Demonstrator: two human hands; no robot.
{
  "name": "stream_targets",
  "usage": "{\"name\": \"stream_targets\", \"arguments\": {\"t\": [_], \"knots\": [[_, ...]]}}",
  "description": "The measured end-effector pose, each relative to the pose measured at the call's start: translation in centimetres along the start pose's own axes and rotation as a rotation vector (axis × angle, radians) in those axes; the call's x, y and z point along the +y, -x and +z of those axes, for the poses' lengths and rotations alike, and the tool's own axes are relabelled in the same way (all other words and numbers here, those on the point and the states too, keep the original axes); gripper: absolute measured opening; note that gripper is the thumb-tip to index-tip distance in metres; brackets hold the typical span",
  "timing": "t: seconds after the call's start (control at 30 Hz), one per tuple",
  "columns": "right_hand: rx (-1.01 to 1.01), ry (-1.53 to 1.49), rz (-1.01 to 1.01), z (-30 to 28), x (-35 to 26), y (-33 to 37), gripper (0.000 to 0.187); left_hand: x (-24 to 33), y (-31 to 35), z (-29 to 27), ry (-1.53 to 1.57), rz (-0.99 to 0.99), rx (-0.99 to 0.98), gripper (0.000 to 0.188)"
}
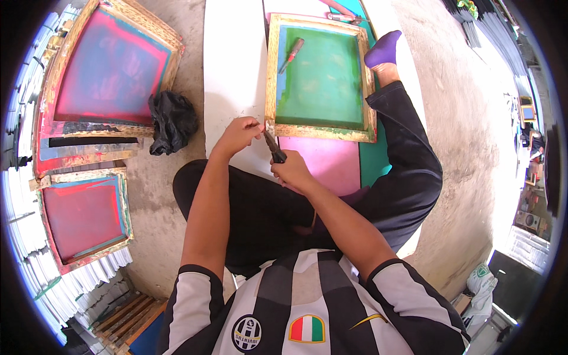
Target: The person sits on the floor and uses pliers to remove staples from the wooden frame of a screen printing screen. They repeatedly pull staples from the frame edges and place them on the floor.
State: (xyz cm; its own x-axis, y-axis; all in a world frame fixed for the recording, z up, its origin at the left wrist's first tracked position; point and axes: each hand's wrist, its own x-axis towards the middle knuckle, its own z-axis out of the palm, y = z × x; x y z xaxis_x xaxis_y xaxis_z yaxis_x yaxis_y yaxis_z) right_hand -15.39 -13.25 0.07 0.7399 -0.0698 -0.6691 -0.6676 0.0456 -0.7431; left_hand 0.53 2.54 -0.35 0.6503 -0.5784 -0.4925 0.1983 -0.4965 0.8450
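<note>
A wooden screen-printing frame with green mesh [272,77] lies flat on the floor in front of me. My right hand [291,171] grips a dark-handled tool [274,149], likely pliers, whose tip meets the frame's near left corner. My left hand [239,133] is pinched shut at that same corner, touching the wood beside the tool tip. What its fingers hold is too small to tell. A red-handled screwdriver [291,54] rests on the green mesh.
A white board [231,65], a pink sheet [322,163] and a teal sheet [374,163] lie under the frame. A black plastic bag [171,121] sits to the left. Two red-meshed wooden frames [109,65] [84,216] lean on the left. My purple-socked foot [383,48] is beside the frame.
</note>
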Motion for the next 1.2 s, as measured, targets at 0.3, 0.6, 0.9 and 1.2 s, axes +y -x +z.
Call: {"name": "stream_targets", "arguments": {"t": [0.3, 0.6, 0.9, 1.2], "knots": [[-0.097, 0.024, 0.074, 0.9, -2.2, 0.0, 0.029, -0.6, 0.5, -0.7, -0.030, -0.079, 0.028, 0.029], [-0.085, 0.311, -0.009, -4.3, -2.7, 0.1, 0.044, -2.6, -1.3, -0.7, -0.440, -0.051, 0.385, 0.041], [-0.111, 0.739, 0.084, -8.4, -6.2, -2.0, 0.043, 0.1, -1.9, -0.6, -0.463, -0.313, 0.394, 0.053], [-0.166, 0.855, 0.268, -7.3, -7.7, -4.0, 0.037, 0.4, -1.8, -0.6, -0.333, -0.224, 0.388, 0.057]]}}
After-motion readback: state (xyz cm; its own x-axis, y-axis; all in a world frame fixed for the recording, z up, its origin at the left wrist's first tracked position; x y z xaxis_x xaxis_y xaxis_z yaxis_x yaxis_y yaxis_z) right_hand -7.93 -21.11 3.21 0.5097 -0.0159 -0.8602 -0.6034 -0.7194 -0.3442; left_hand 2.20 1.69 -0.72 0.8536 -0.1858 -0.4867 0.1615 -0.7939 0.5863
